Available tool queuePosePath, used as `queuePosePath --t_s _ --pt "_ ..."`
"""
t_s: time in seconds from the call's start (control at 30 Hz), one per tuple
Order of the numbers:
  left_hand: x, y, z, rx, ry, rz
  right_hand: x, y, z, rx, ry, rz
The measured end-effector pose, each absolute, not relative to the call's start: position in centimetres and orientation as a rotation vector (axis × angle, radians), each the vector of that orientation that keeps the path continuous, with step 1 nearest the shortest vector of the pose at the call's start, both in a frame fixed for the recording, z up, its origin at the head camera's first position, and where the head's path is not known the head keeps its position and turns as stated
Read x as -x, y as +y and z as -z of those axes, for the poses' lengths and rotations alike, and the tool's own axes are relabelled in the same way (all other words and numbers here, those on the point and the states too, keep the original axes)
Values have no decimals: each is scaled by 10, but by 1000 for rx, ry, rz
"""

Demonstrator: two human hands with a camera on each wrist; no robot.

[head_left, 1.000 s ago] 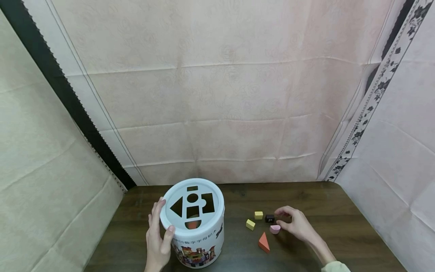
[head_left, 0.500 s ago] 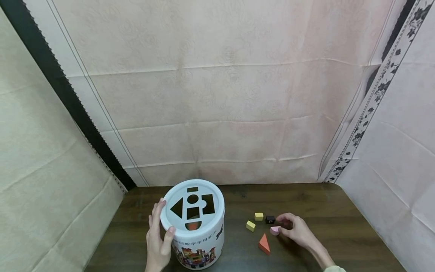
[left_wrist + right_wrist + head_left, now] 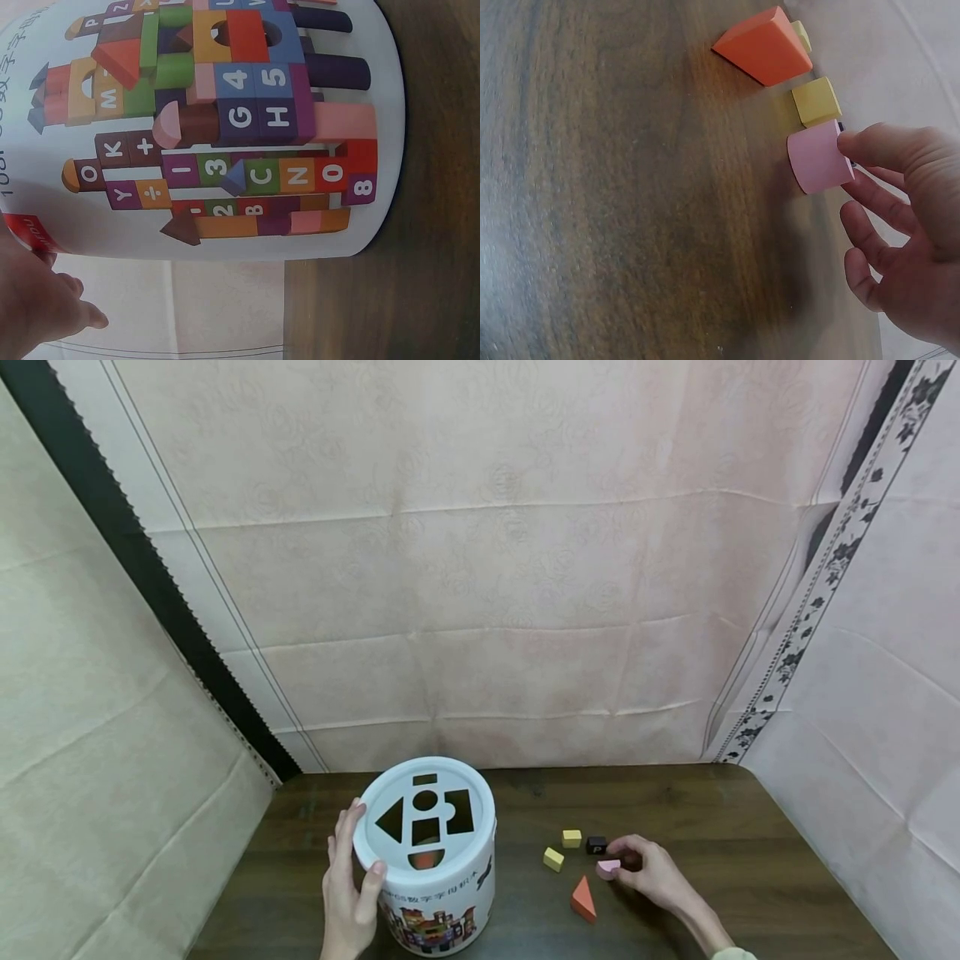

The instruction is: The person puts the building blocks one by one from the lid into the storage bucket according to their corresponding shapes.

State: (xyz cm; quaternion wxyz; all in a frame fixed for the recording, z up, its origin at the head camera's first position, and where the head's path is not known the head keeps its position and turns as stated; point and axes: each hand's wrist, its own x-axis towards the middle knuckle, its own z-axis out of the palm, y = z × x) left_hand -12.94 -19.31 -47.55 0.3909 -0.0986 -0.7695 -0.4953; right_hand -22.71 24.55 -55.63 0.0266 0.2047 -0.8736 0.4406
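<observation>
Sitting, as it appears, on the desk (image 3: 525,814), the pink half-round block (image 3: 819,156) lies at the right grip (image 3: 655,870). The thumb meets its edge and a finger passes behind; whether the two have closed on the piece cannot be told. The block looks like painted wood: judged light, stiff and hard to damage, with smooth faces that could slide under a shallow hold. Its curved side may rock; the sounder hold is judged to be across the flat side and the crown of the curve. No writing is seen on it.

Just beyond lies a black block (image 3: 596,845) bearing a white character, possibly a P. A yellow block (image 3: 572,838), a second yellow block (image 3: 553,859) and an orange wedge (image 3: 582,900) lie nearby, no marks visible.

Well to the left stands the bucket (image 3: 438,906), upright, its pale blue lid (image 3: 465,852) pierced with shaped openings. The left grip (image 3: 348,885) cups the rim, thumb in front. The wall print shows toy buildings with legible G, H, 4, 5, K, C, N and 8. Above runs 数字字母积木, its leading characters indistinct. A red label (image 3: 28,231) is partly hidden; its brand cannot be confirmed.
</observation>
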Motion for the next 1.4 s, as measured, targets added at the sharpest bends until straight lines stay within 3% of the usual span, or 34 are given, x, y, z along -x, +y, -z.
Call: queuePosePath --t_s 0.97,1.4 --pt "129 -193 476 251 -1951 1255 225 244 561 -632 -2746 -1374" --pt "129 -193 476 253 -1946 1255 223 231 532 -747 -2608 -1366"
